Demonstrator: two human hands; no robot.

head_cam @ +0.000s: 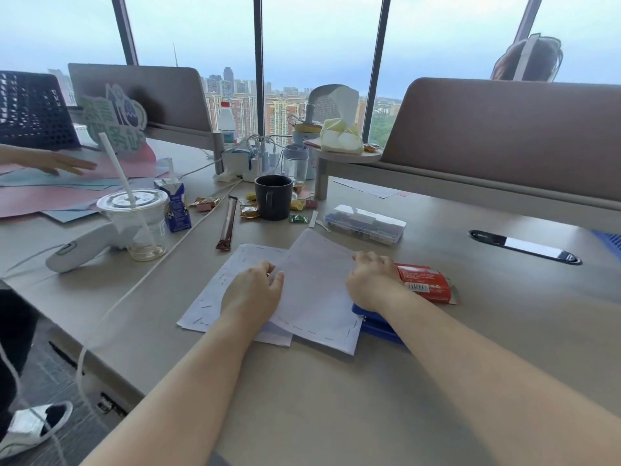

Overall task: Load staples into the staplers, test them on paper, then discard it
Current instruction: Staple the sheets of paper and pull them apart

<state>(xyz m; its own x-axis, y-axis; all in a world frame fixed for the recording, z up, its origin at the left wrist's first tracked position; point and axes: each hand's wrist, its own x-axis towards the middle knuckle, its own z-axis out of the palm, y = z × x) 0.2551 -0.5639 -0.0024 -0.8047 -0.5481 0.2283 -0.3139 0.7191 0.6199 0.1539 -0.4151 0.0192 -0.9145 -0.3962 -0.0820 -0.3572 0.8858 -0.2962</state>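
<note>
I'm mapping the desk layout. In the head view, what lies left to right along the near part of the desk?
White handheld device → clear plastic cup → stapled paper sheets → red staple box → black cable slot.

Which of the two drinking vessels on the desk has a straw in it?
The clear plastic cup with a lid at left holds a white straw. The dark mug near the middle is open-topped, with no straw.

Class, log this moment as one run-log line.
left hand: flat on white stapled paper sheet | right hand: pressing blue stapler | red staple box: beside
</note>
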